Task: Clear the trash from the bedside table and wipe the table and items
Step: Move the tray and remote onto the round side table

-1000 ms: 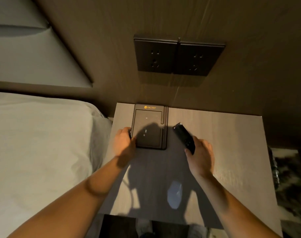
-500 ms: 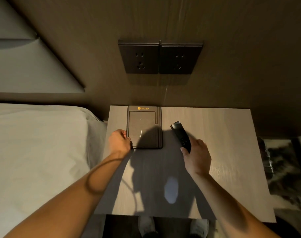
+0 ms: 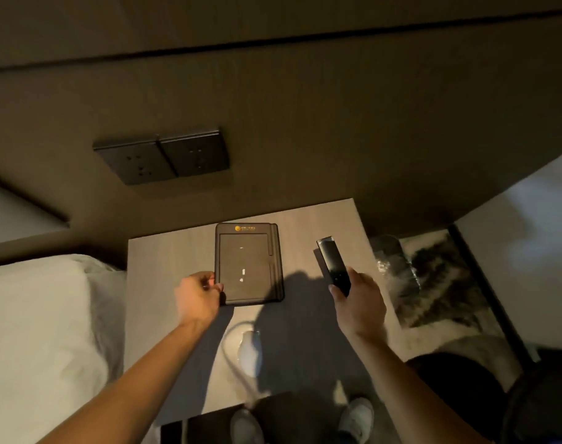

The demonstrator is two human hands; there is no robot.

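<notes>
A dark rectangular tray (image 3: 249, 248) with a gold logo lies flat on the pale wooden bedside table (image 3: 164, 267), near its back edge. My left hand (image 3: 198, 299) grips the tray's near left corner. My right hand (image 3: 358, 304) holds a slim black remote control (image 3: 332, 262) by its near end. The remote points away from me, right of the tray and above the table's right part. A few small pale specks lie inside the tray.
A white bed (image 3: 39, 341) borders the table on the left. Two dark wall sockets (image 3: 162, 158) sit on the brown panel behind. A dark bin with a plastic liner (image 3: 391, 261) and a patterned rug (image 3: 439, 277) lie to the right. My shoes (image 3: 356, 418) show below.
The view has swung to the right and tilted, so the table sits lower left. My right hand carried the remote rightward, away from the tray. My left hand stays on the tray's corner.
</notes>
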